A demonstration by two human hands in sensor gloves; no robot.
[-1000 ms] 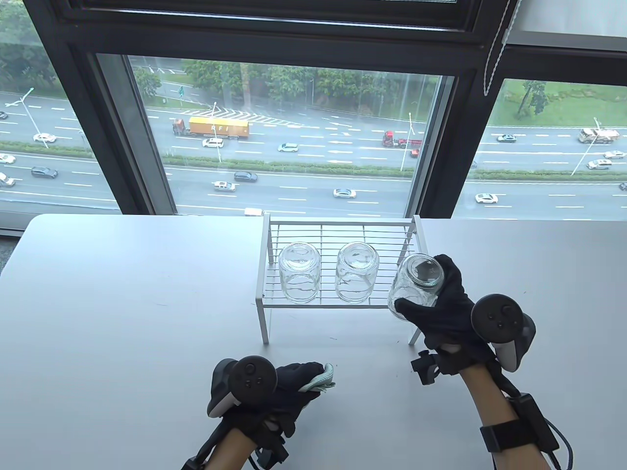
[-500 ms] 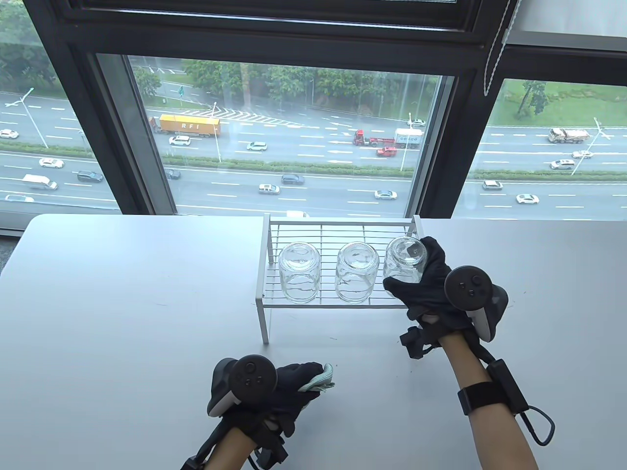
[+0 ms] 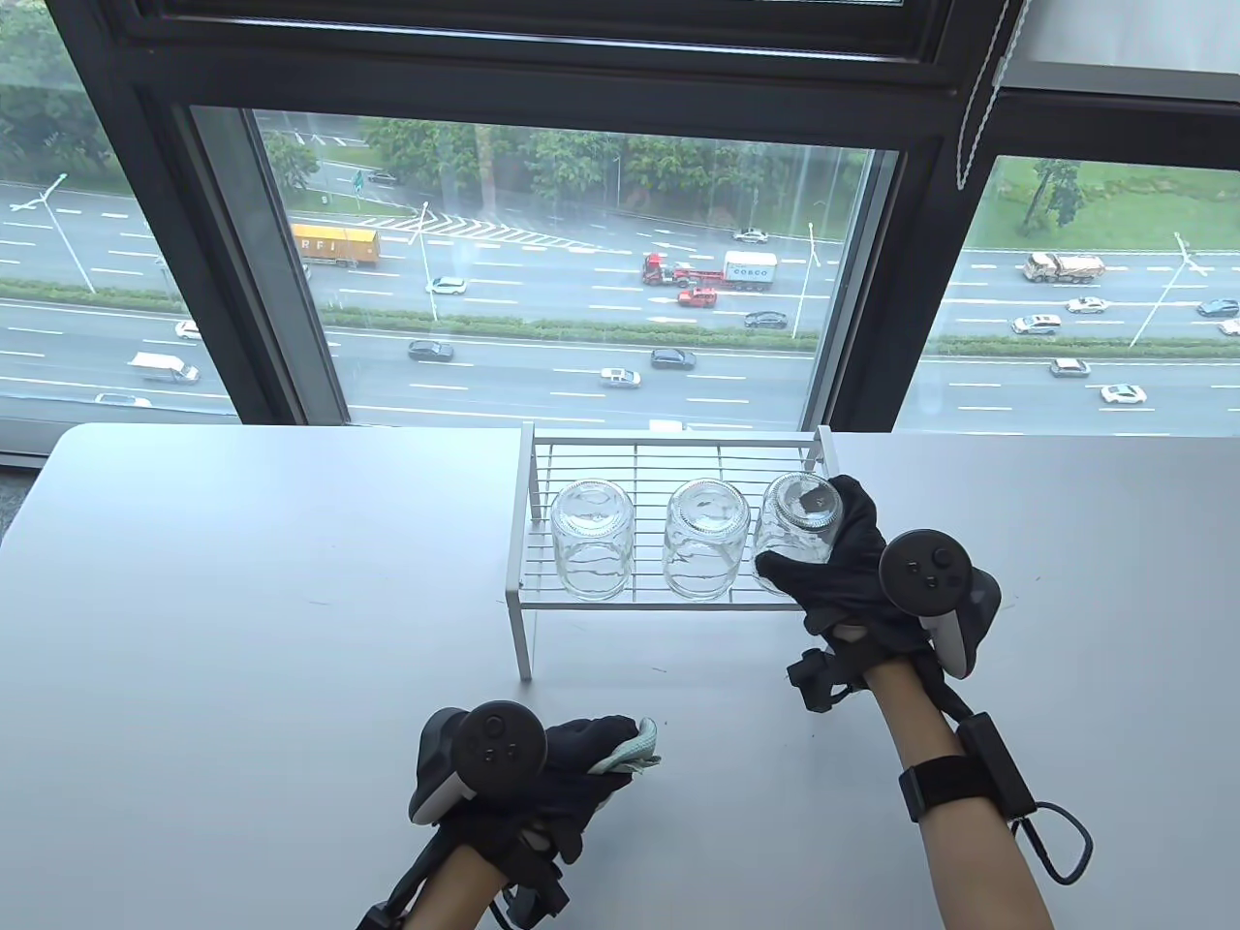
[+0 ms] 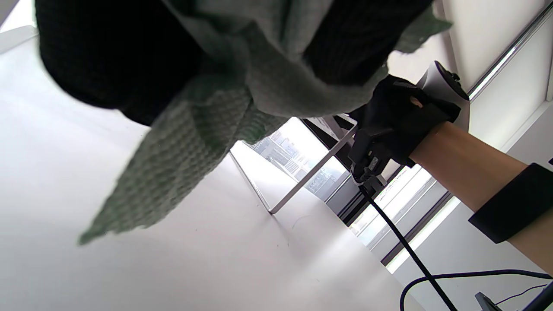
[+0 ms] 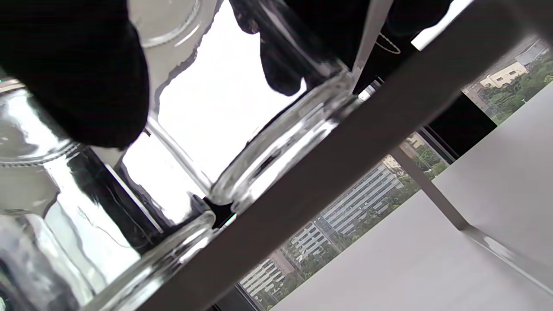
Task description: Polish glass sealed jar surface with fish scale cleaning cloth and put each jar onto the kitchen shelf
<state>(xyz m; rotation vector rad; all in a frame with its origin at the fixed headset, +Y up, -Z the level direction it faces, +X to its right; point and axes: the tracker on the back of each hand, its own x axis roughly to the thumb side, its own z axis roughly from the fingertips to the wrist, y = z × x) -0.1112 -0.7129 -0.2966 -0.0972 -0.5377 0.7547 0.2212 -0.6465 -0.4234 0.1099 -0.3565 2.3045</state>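
Behind the white surface (image 3: pixel 242 581), the third jar (image 3: pixel 799 518) has been lowered onto the shelf's (image 3: pixel 668 448) right end, still grasped by the right hand (image 3: pixel 843 572); the cloth (image 3: pixel 630 756) is clenched by the left hand (image 3: pixel 552 775).

white table (image 3: pixel 242 601) | dark-framed window (image 3: pixel 542 77) | daylight, highway outside

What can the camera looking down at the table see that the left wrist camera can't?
Only the table view shows three glass jars in a row on the shelf, the right hand gripping the right jar, and the road outside. Only the left wrist view shows the green cloth hanging loose below the left hand. Both show the white table, the shelf's frame, and the right hand.
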